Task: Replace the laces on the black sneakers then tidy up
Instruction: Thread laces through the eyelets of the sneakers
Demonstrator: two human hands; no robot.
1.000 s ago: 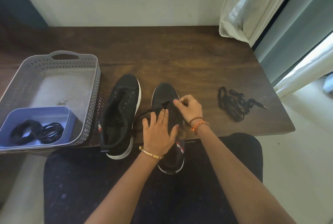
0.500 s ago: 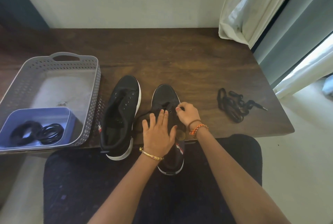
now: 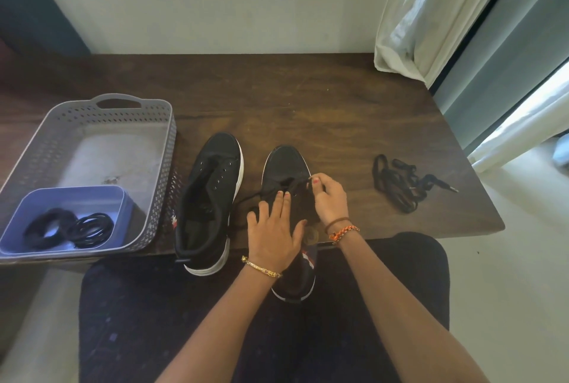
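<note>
Two black sneakers (image 3: 209,197) sit side by side at the table's (image 3: 308,105) near edge. The left hand (image 3: 274,234) presses flat, fingers straight, on the right-side one, while the right hand (image 3: 328,197) pinches its lace (image 3: 246,199).

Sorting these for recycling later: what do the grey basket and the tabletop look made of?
The grey basket looks like moulded plastic with a matte finish: perforated walls and a cut-out handle. The tabletop looks like dark wood or wood-look laminate, given its visible grain and slight sheen.
</note>
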